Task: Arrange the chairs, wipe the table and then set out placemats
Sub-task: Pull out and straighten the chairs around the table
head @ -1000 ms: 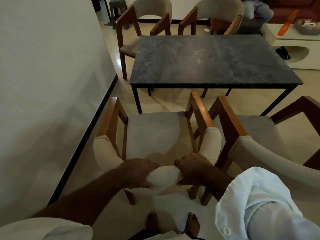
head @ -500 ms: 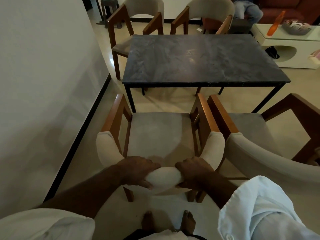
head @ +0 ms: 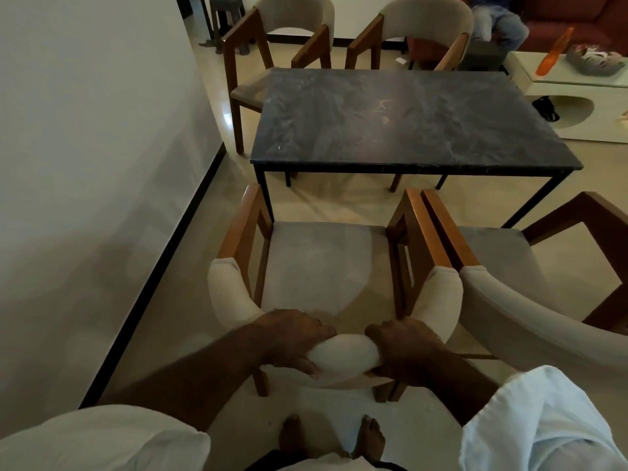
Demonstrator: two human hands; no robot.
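Moved since earlier frame: chair (head: 326, 277), pushed nearer the table (head: 404, 117); its right armrest now runs just beside the second chair (head: 509, 266). Left hand (head: 289, 338): closed over the chair's padded backrest, fingers wrapped on top. Right hand (head: 404, 348): closed on the same backrest, near the left. Chair faces the table's near edge, seat not yet under it. Two far chairs (head: 289, 45) behind the table. Wall (head: 85, 164) at left.

Both arms reach forward, left hand (head: 292, 338) and right hand (head: 404, 351) side by side, fingers curled closed.
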